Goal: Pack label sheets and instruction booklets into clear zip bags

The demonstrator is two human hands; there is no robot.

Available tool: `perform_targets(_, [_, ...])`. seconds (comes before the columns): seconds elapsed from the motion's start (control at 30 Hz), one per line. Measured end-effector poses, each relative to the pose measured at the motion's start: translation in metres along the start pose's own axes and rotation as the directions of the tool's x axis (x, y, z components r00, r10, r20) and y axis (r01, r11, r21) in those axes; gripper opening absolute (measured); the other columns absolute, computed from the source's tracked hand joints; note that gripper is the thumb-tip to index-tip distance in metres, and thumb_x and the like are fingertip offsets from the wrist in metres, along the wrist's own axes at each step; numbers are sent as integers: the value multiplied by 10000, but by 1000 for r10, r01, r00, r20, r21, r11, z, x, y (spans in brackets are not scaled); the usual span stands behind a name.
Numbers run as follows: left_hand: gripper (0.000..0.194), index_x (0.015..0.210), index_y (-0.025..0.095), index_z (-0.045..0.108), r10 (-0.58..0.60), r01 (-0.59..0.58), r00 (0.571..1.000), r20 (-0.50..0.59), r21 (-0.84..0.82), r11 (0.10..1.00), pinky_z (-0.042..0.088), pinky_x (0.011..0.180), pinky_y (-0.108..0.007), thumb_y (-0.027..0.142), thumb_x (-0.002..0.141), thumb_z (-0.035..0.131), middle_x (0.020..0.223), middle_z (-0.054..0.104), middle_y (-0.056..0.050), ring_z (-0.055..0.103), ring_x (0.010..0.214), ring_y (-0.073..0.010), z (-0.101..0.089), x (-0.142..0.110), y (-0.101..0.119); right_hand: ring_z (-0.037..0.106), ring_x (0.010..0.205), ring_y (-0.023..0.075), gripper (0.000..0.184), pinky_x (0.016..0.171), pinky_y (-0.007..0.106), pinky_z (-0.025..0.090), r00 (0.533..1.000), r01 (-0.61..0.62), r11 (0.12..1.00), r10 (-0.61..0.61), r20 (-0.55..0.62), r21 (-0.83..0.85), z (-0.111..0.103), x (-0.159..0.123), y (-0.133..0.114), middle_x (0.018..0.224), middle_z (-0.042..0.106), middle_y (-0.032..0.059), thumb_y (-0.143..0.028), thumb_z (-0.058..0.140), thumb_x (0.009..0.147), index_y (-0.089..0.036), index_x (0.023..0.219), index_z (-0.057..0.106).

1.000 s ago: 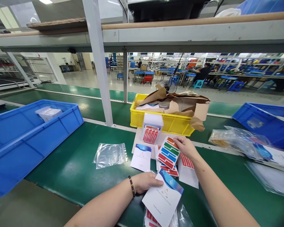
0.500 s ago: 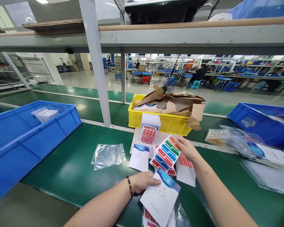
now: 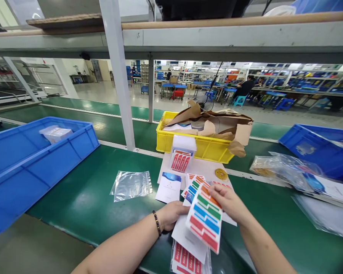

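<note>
My right hand (image 3: 227,199) pinches the upper corner of a sticker sheet (image 3: 205,219) with orange, green, blue and red shapes. That sheet overlaps a white booklet (image 3: 185,238), whose left edge my left hand (image 3: 171,216) grips, thumb on top. Under the booklet lies a clear bag (image 3: 188,260) with red label sheets inside. More coloured sticker sheets (image 3: 193,185) rest just beyond my hands. Left of them is another white booklet (image 3: 168,187) with a blue wavy top. Behind it stands a stack of red label sheets (image 3: 181,161).
An empty-looking clear zip bag (image 3: 132,185) lies left on the green bench (image 3: 125,220). Yellow rubber bands (image 3: 221,174) lie at the board's right. A yellow crate (image 3: 194,150) holds torn brown paper. Blue bins (image 3: 45,160) flank both sides; bagged booklets (image 3: 322,186) are at right.
My right hand has brought the coloured sticker sheet down and toward me, over the booklet in my left hand. The rubber bands have come into view behind my right hand.
</note>
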State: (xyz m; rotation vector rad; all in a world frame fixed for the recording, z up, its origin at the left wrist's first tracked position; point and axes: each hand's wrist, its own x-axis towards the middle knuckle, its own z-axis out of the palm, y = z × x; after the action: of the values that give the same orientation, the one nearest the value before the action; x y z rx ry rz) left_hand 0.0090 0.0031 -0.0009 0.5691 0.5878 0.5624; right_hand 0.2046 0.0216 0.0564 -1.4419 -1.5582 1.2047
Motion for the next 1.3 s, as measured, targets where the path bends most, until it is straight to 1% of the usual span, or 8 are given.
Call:
perform_targets(0.17, [507,929,64,601,37,-34,999,31,-106,994,421,800,-364,516,728,492,873,651,-143,615,768,-205,-3,6,-5,529,557,151,237,511,251,396,988,138,904,-157,-12,-405,33,-14,11,605,578,2,-375,426,795,-208,665,532])
perform_targets(0.3, [426,949,47,594,94,-96,989,111,18,995,415,821,-378,334,641,663,880,646,-151,619,772,-218,-4,4,-8,553,575,156,202,543,256,413,978,160,832,-207,-30,-532,37,-17,16,648,610,2,-372,432,795,-221,729,548])
perform_targets(0.4, [413,981,60,585,127,-134,983,132,51,990,424,817,-374,256,630,677,912,639,-149,620,780,-213,-2,0,-6,570,641,159,223,599,259,427,943,192,776,-315,-107,-600,21,-17,21,709,623,12,-361,406,816,-211,767,565])
perform_targets(0.5, [389,993,72,582,86,-96,981,173,49,994,439,805,-356,240,650,658,937,635,-146,622,783,-200,-1,-5,-4,576,766,167,252,662,258,428,849,91,710,-422,-319,-698,-8,-15,32,818,627,32,-339,387,828,-201,790,594])
perform_targets(0.57, [372,978,68,590,17,-31,974,228,59,998,451,789,-333,229,649,655,938,636,-146,624,774,-189,-2,-9,-2,571,818,170,266,666,254,429,818,-18,653,-426,-387,-757,-28,-13,41,887,620,36,-342,385,824,-204,812,612])
perform_targets(0.7, [381,972,50,600,-113,80,949,295,123,989,454,786,-296,213,633,661,969,630,-155,620,805,-185,-1,-14,-2,564,816,185,310,673,271,423,864,-85,540,-378,-332,-837,-40,-11,48,876,612,49,-422,411,801,-187,817,613])
perform_targets(0.9, [389,1004,62,594,-144,93,951,275,190,977,434,835,-321,202,645,642,1053,598,-155,609,852,-189,1,-16,-2,562,699,227,367,619,314,389,887,-262,259,-315,-337,-930,-17,-6,39,744,597,91,-479,453,753,-140,699,581])
perform_targets(1.3, [359,972,39,602,-97,61,967,237,155,986,467,767,-289,177,642,639,975,629,-166,627,778,-179,2,-14,-2,615,615,201,278,489,257,370,884,-322,290,-249,-396,-901,-15,-2,40,711,637,96,-266,376,823,-138,713,597])
